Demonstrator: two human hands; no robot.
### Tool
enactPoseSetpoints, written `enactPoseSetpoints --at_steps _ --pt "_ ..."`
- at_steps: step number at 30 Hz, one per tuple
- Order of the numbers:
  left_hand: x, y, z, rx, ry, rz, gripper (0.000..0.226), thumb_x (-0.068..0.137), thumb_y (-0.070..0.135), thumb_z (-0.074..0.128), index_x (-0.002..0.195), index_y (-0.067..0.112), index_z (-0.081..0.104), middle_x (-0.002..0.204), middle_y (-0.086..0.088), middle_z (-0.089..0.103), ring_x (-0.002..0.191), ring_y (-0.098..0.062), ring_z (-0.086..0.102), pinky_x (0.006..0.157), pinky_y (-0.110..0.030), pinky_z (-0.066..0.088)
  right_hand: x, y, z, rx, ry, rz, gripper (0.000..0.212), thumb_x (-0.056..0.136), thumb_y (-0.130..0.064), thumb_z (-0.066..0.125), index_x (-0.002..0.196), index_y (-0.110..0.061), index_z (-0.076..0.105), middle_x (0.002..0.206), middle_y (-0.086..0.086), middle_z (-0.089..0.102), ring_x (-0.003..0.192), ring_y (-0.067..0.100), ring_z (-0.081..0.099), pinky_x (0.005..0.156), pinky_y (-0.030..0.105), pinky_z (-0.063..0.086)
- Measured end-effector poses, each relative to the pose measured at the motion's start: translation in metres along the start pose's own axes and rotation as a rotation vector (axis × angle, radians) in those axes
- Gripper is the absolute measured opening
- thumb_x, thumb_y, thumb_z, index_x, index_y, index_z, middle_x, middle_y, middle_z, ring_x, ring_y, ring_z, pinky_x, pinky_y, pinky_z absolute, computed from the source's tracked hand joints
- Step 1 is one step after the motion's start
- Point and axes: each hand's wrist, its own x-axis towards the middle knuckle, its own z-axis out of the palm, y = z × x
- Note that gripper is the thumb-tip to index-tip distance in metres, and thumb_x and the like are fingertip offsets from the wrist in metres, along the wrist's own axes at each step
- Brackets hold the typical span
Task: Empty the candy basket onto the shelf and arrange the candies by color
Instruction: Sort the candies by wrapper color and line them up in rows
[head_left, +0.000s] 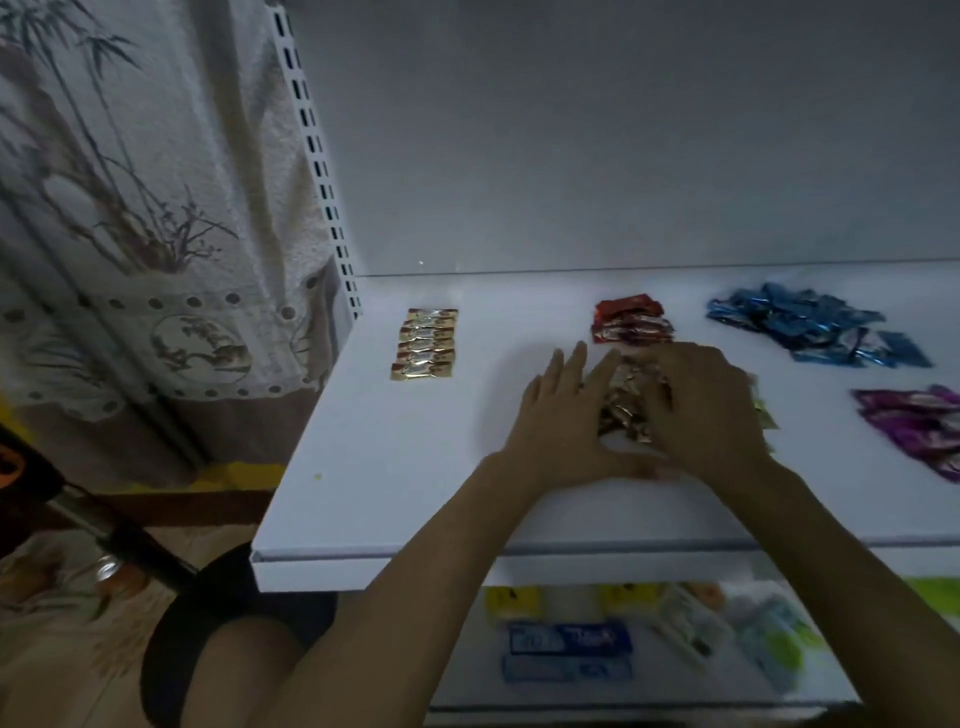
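Left hand (558, 415) lying spread, right hand (701, 400) cupping the gold-brown candies (626, 400) mid-shelf (395, 467), near the red candies (631, 319).

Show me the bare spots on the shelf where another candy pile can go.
Bare: between the gold candies and the left hand, and the shelf front-left corner. Crowded: the right side, with red candies, blue candies and purple candies.

Both hands — left hand (563, 415), right hand (711, 410) — cupping brown candies (626, 397), white shelf (395, 467)
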Motion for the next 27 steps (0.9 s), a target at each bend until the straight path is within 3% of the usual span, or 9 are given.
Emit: enactPoseSetpoints --at_steps 2,4,6,9,13,17,22,25,27 --pt "0.008 0.006 0.011 0.007 0.007 -0.001 0.109 0.074 0.064 0.068 0.155 0.025 0.007 0.162 -0.010 0.000 0.149 -0.029 -0.003 0.119 -0.048 0.004 -0.009 0.014 0.003 0.019 0.005 -0.010 0.033 0.088 -0.024 0.041 0.107 -0.012 0.065 0.102 0.011 0.067 0.095 0.031 0.059 0.086 0.046 0.046" --pt "0.011 0.007 0.018 0.034 0.031 0.015 0.104 0.071 0.076 0.058 0.153 0.025 0.019 0.160 -0.009 0.019 0.147 -0.029 0.015 0.117 -0.046 0.014 -0.018 0.022 0.008 0.066 0.016 -0.031 0.036 0.089 -0.025 0.036 0.106 -0.011 0.065 0.103 0.011 0.067 0.095 0.032 0.059 0.087 0.048 0.046" --pt "0.011 0.004 0.020 0.057 0.118 0.044 0.099 0.064 0.083 0.039 0.146 0.027 0.039 0.146 -0.004 0.046 0.134 -0.029 0.039 0.108 -0.044 0.030 -0.020 0.024 0.012 0.086 0.017 -0.046 0.036 0.090 -0.024 0.036 0.106 -0.009 0.065 0.104 0.012 0.066 0.096 0.033 0.059 0.088 0.049 0.046" --pt "0.012 0.000 0.023 0.042 0.237 0.088 0.085 0.070 0.077 0.039 0.134 0.024 0.055 0.121 -0.002 0.064 0.109 -0.029 0.055 0.089 -0.040 0.043 -0.019 0.024 0.015 0.075 -0.006 -0.052 0.047 0.091 -0.031 0.027 0.110 -0.009 0.064 0.112 0.013 0.065 0.103 0.034 0.057 0.092 0.050 0.045" --pt "0.011 0.002 0.018 0.035 0.287 0.166 0.066 0.080 0.061 0.053 0.128 0.016 0.061 0.110 -0.006 0.069 0.100 -0.024 0.060 0.086 -0.030 0.037 -0.020 0.025 0.017 0.100 0.013 -0.025 0.050 0.092 -0.035 0.025 0.111 -0.011 0.064 0.112 0.012 0.064 0.103 0.033 0.056 0.092 0.049 0.044" --pt "0.009 0.001 0.010 -0.077 0.245 0.000 0.042 0.089 0.044 0.063 0.127 0.028 0.061 0.114 -0.001 0.066 0.102 -0.018 0.060 0.082 -0.020 0.038 -0.020 0.025 0.018 0.091 0.032 -0.031 0.050 0.091 -0.034 0.026 0.108 -0.010 0.066 0.110 0.012 0.065 0.101 0.033 0.057 0.090 0.049 0.045" --pt "0.013 0.001 0.008 -0.222 0.261 -0.078 0.022 0.095 0.031 0.057 0.113 0.026 0.069 0.108 0.006 0.071 0.097 -0.012 0.063 0.085 -0.027 0.050 -0.019 0.024 0.019 0.007 0.061 -0.064 0.045 0.091 -0.029 0.027 0.102 -0.010 0.067 0.107 0.010 0.065 0.099 0.032 0.059 0.089 0.047 0.043" --pt "0.013 -0.002 0.007 -0.367 0.324 -0.096 0.019 0.095 0.023 0.059 0.110 0.020 0.071 0.106 0.005 0.071 0.091 -0.005 0.061 0.078 -0.008 0.044 -0.021 0.023 0.020 -0.028 0.092 -0.072 0.042 0.091 -0.025 0.030 0.101 -0.009 0.067 0.105 0.011 0.067 0.097 0.032 0.061 0.090 0.046 0.044" --pt "0.015 -0.005 0.005 -0.446 0.370 -0.105 0.019 0.094 0.019 0.060 0.109 0.017 0.072 0.106 0.005 0.071 0.091 -0.002 0.060 0.077 -0.004 0.042 -0.021 0.024 0.020 -0.042 0.099 -0.084 0.041 0.089 -0.022 0.031 0.101 -0.008 0.067 0.104 0.012 0.067 0.096 0.033 0.063 0.091 0.047 0.045"
